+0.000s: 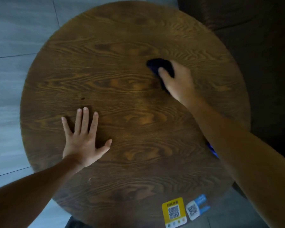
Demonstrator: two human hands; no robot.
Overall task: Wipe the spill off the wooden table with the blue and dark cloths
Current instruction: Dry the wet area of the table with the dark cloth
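A round wooden table (122, 63) with strong grain fills the view. My right hand (178, 79) presses a dark cloth (160, 65) onto the table's far right part, thumb lying over the cloth. My left hand (84, 139) rests flat on the near left of the table, fingers spread, holding nothing. A strip of blue cloth (212, 149) shows at the table's right edge, mostly hidden under my right forearm. A small dark spot (83, 98) sits on the wood just beyond my left fingertips. No wet spill is clearly visible.
Two QR code stickers lie near the table's front edge, one yellow (174, 211), one white and blue (197, 207). A tiny pale crumb (89, 179) lies near my left forearm. Grey floor tiles (10, 63) lie to the left; a dark sofa (262, 46) stands to the right.
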